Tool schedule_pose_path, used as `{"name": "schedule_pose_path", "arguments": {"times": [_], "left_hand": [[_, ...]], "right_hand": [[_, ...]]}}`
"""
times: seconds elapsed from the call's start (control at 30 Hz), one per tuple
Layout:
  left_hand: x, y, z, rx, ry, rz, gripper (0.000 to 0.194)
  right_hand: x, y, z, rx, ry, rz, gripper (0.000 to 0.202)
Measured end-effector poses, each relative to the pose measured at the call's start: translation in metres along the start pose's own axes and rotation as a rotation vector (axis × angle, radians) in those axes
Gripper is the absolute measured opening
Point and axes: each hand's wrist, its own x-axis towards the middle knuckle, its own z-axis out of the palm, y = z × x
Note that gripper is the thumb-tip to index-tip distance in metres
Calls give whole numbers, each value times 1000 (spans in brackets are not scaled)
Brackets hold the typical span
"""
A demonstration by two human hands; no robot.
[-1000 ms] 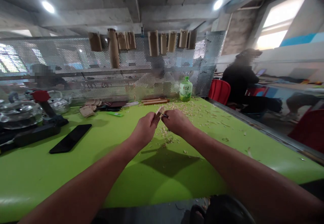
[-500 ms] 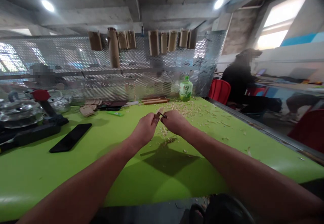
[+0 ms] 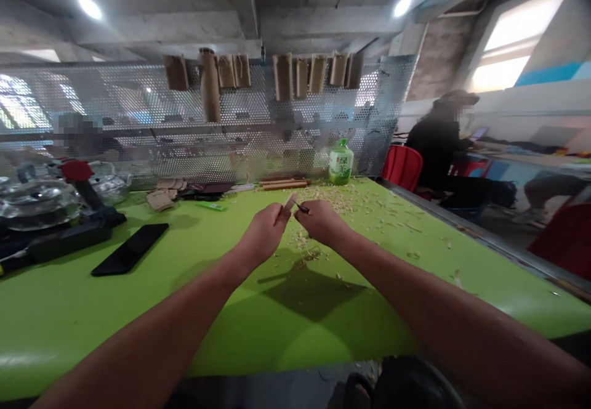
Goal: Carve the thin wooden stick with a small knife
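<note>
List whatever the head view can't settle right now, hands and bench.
All head view:
- Wooden piece: lower end hidden by left hand.
- Thin tool: handle hidden by right hand; tip too small to read.
- Black bar-shaped object: far end cut off by left edge.
- Person at left: blurred behind perforated panel.
- Bottle: fine print too small.

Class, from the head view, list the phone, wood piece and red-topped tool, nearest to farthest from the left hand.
1. Wood piece: held in the left hand.
2. Phone: on the table, left of the hand.
3. Red-topped tool: farther left, past the phone.
</note>
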Motion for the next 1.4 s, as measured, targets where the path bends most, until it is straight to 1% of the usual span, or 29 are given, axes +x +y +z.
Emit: {"name": "schedule_pose_path", "arguments": {"times": [0.13, 0.3, 0.53, 0.8, 1.07, 1.27, 1.4], "left_hand": [[0, -1, 2, 30, -11, 4, 32], [-1, 0, 3, 40, -7, 2, 35], [-1, 4, 2, 78, -3, 28, 31], [-1, 2, 2, 91, -8, 24, 30], [-2, 4, 1, 116, -9, 29, 30], [-2, 3, 3, 149, 29, 50, 28], [-2, 2, 6, 148, 64, 47, 32]], "right_hand": [[0, 1, 0, 8, 4, -5, 35], [-2, -2, -2, -26, -30, -28, 31], [-4, -6, -5, -64, -58, -23, 33], [-5, -8, -9, -71, -64, 13, 35], [-6, -10, -10, -72, -68, 21, 34], [-6, -14, -15, -102, -88, 24, 35], [-4, -13, -13, -123, -94, 53, 35]]}}
